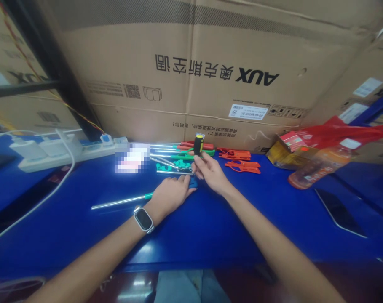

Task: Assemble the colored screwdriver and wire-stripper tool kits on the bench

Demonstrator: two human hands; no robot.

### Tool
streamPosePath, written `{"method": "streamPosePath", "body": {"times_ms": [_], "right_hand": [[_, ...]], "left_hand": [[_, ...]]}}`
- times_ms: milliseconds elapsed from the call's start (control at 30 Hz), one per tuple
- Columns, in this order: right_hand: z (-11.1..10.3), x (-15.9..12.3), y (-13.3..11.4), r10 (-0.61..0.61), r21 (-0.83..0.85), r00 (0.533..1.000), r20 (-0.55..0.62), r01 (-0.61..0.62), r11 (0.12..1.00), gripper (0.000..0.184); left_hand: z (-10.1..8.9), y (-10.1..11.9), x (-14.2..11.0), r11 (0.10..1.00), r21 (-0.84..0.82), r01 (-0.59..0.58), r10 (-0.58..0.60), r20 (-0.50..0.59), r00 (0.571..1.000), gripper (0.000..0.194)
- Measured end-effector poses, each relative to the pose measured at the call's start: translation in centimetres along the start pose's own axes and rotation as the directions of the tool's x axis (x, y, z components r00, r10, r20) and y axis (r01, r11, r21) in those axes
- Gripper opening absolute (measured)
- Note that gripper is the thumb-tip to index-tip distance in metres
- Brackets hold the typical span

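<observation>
My left hand, wearing a watch, is closed low over the table. From under it, a silver metal rod with a green collar sticks out to the left. A small blue piece shows at its fingertips. My right hand pinches a screwdriver with a yellow and black handle, held upright, handle up. Its tip is hidden near the blue piece. Just beyond my hands lie several metal rods, green plastic pieces and red handles.
Orange plastic parts lie right of the pile. Further right are a drink bottle, a yellow box, a red bag and a phone. A power strip sits left. A large cardboard box stands behind.
</observation>
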State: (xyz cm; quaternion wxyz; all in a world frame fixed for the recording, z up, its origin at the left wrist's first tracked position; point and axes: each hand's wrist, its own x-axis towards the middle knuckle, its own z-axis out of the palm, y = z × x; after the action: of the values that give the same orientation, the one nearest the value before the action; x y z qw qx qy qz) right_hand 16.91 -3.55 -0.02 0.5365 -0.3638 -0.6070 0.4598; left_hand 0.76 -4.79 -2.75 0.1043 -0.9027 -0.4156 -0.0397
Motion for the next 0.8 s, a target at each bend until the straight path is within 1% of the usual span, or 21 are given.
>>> {"method": "streamPosePath", "body": {"times_ms": [67, 100, 167, 267, 300, 367, 433, 500, 600, 700, 733, 800], "right_hand": [[-0.5, -0.1, 0.0, 0.003, 0.026, 0.996, 0.084, -0.006, 1.000, 0.036], [-0.6, 0.0, 0.1, 0.006, 0.026, 0.996, 0.092, -0.008, 1.000, 0.034], [-0.8, 0.3, 0.3, -0.010, 0.019, 1.000, 0.012, 0.009, 1.000, 0.033], [-0.6, 0.8, 0.7, -0.034, 0.029, 0.984, -0.174, 0.040, 0.999, 0.044], [-0.4, 0.9, 0.8, -0.025, 0.030, 0.977, -0.212, 0.032, 0.999, 0.047], [0.0, 0.9, 0.9, 0.010, 0.023, 0.973, -0.231, -0.005, 1.000, 0.050], [0.3, 0.7, 0.9, 0.026, 0.015, 0.977, -0.214, -0.023, 1.000, 0.051], [0.4, 0.5, 0.7, 0.010, 0.009, 0.984, -0.179, -0.008, 1.000, 0.050], [0.1, 0.3, 0.6, -0.005, 0.031, 0.996, -0.089, 0.008, 0.999, 0.046], [-0.5, 0.4, 0.5, 0.026, 0.028, 1.000, 0.003, -0.026, 0.999, 0.044], [-0.5, 0.4, 0.4, 0.031, 0.010, 1.000, 0.003, -0.031, 0.999, 0.042], [-0.4, 0.5, 0.4, 0.020, -0.025, 0.998, -0.051, -0.021, 0.999, 0.043]], "left_hand": [[0.0, 0.0, 0.0, 1.000, 0.004, -0.003, 0.003, -0.002, 1.000, 0.041], [0.0, 0.0, 0.0, 1.000, 0.006, -0.003, 0.003, 0.000, 1.000, 0.041], [-0.1, 0.1, 0.0, 1.000, 0.007, 0.003, -0.003, 0.009, 1.000, 0.042], [-0.2, 0.2, 0.1, 1.000, -0.001, 0.019, -0.019, 0.025, 1.000, 0.041], [-0.2, 0.2, 0.1, 1.000, -0.005, 0.020, -0.020, 0.026, 0.999, 0.041], [-0.2, 0.2, 0.0, 1.000, -0.012, 0.014, -0.014, 0.018, 1.000, 0.040], [-0.1, 0.2, 0.0, 1.000, -0.016, 0.013, -0.012, 0.008, 1.000, 0.039], [0.0, 0.1, 0.0, 1.000, -0.021, 0.021, -0.021, 0.006, 1.000, 0.040], [-0.1, 0.2, -0.1, 0.999, -0.030, 0.027, -0.027, 0.018, 0.999, 0.041], [-0.2, 0.2, -0.1, 1.000, -0.027, 0.009, -0.009, 0.016, 1.000, 0.040], [-0.3, 0.2, -0.1, 1.000, -0.024, 0.003, -0.003, 0.014, 1.000, 0.040], [-0.4, 0.3, -0.1, 1.000, -0.019, 0.000, 0.001, 0.015, 1.000, 0.042]]}}
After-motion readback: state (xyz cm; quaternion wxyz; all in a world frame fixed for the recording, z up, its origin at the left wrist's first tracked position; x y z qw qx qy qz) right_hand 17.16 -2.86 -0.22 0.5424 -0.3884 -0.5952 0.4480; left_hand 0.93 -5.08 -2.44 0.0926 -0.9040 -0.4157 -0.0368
